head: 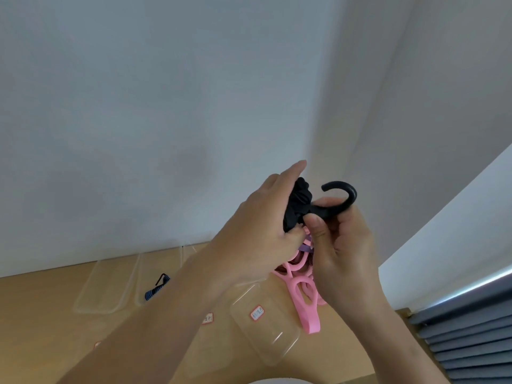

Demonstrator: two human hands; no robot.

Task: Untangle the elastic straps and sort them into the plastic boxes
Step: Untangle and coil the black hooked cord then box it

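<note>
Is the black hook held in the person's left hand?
No: the right hand pinches the black hook by its shank, while the left hand grips the bunched black strap.

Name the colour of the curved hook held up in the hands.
Black; the hook shows best in the head view.

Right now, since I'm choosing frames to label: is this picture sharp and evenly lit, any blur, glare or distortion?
Head view: soft, even light, a glare strip above the blinds; head view: wide-angle skew slants the table edge; head view: the left hand on the black strap and right hand on the black hook are slightly soft, the box labels unreadable.
</note>
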